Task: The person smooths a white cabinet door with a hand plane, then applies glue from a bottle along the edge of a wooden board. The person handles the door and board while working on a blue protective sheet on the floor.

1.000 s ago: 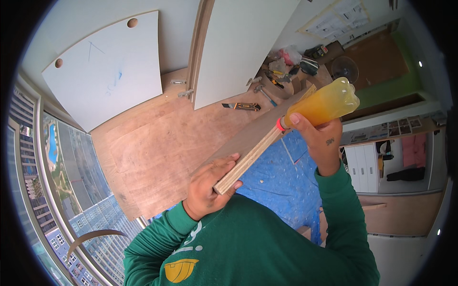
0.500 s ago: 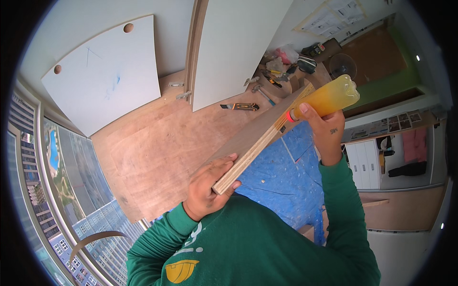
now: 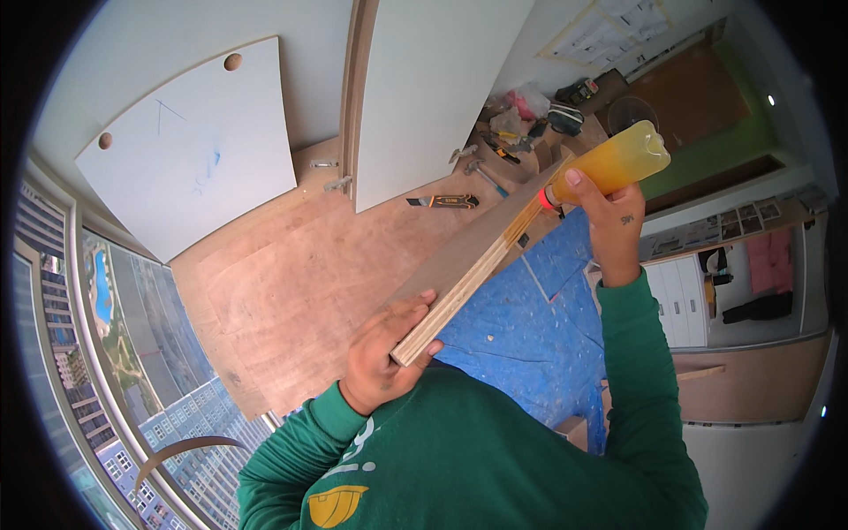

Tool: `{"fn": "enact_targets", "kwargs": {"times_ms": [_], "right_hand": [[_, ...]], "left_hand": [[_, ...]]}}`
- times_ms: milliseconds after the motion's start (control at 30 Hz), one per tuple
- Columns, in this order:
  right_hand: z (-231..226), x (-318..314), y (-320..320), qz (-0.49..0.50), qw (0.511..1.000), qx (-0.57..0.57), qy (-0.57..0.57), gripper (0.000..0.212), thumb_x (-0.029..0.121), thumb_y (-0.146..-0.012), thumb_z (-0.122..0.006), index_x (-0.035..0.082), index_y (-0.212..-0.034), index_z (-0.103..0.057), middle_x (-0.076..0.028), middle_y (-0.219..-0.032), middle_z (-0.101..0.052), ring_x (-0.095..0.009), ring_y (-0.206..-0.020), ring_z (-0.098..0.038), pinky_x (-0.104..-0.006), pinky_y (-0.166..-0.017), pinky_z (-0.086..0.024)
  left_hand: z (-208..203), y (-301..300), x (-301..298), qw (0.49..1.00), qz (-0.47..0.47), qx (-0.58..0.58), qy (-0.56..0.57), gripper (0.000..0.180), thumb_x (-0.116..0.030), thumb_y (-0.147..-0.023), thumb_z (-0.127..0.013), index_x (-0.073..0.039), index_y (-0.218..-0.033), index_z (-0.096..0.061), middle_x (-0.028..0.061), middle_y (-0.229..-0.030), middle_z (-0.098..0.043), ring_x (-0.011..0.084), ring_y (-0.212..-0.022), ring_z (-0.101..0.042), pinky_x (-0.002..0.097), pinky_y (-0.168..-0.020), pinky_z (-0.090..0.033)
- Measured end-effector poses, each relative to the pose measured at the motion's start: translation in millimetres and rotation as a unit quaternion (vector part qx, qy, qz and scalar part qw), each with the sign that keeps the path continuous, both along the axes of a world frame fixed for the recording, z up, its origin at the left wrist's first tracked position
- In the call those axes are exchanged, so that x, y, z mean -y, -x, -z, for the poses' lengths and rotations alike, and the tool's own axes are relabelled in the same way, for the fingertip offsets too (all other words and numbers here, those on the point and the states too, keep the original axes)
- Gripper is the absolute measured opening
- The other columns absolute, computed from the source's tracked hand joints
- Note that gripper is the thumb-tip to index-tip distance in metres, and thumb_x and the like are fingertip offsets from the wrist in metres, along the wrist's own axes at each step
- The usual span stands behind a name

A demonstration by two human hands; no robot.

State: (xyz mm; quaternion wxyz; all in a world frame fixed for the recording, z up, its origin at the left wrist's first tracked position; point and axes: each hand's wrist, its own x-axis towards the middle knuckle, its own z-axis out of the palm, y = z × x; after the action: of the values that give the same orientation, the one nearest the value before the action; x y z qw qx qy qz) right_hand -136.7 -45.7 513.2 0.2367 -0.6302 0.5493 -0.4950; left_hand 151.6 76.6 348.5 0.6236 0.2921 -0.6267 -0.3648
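My left hand [image 3: 384,353] grips the near end of a plywood board [image 3: 468,290], fingers over its grey face and thumb on the other side. The board is tilted on edge, its layered edge facing up and running away to the right. In my right hand [image 3: 611,221] is a clear plastic bottle [image 3: 632,163] of yellow-orange glue-like liquid, tipped so its red nozzle end touches or sits just above the board's edge. The far stretch of that edge looks more yellow and wet than the near stretch.
A utility knife [image 3: 443,202] and a hammer [image 3: 486,175] lie on the wooden worktop [image 3: 283,291]. A white door panel [image 3: 199,150] with two round holes leans at the back left. Blue sheeting [image 3: 521,327] covers the floor. Windows [image 3: 132,309] are at left.
My right hand has moved slightly up and away along the board's edge with the bottle. The left hand keeps its hold on the board.
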Motion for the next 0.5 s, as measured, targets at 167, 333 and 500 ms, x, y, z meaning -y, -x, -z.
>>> {"fn": "enact_targets", "kwargs": {"times_ms": [167, 333, 500], "right_hand": [[2.0, 4.5, -1.3, -0.01, 1.0, 0.003, 0.007, 0.021, 0.011, -0.097, -0.085, 0.0, -0.11, -0.073, -0.004, -0.101, -0.076, -0.01, -0.09, -0.07, -0.0263, -0.082, -0.056], [5.5, 5.5, -9.9, 0.011, 1.0, 0.006, -0.003, 0.019, 0.01, -0.097, -0.085, 0.0, -0.108, -0.073, -0.004, -0.101, -0.076, -0.011, -0.09, -0.07, -0.0269, -0.082, -0.056], [2.4, -21.0, -25.9, -0.038, 0.997, -0.013, -0.058, 0.02, 0.01, -0.096, -0.086, 0.001, -0.108, -0.072, -0.004, -0.099, -0.075, -0.011, -0.089, -0.069, -0.0266, -0.082, -0.055]], "left_hand": [[0.7, 0.6, 1.3, 1.0, -0.001, -0.011, 0.003, 0.05, -0.004, -0.087, -0.09, 0.005, -0.13, -0.066, 0.0285, -0.124, -0.075, 0.0424, -0.124, -0.074, 0.0456, -0.1, -0.061], [1.3, 1.2, 1.8, 1.0, -0.002, -0.008, 0.008, 0.05, -0.005, -0.087, -0.09, 0.005, -0.13, -0.066, 0.0285, -0.125, -0.075, 0.0425, -0.124, -0.074, 0.0458, -0.099, -0.061], [1.3, 0.1, 1.5, 1.0, -0.001, 0.003, 0.01, 0.051, -0.005, -0.087, -0.09, 0.004, -0.131, -0.066, 0.0281, -0.126, -0.075, 0.0419, -0.123, -0.074, 0.0453, -0.099, -0.06]]}}
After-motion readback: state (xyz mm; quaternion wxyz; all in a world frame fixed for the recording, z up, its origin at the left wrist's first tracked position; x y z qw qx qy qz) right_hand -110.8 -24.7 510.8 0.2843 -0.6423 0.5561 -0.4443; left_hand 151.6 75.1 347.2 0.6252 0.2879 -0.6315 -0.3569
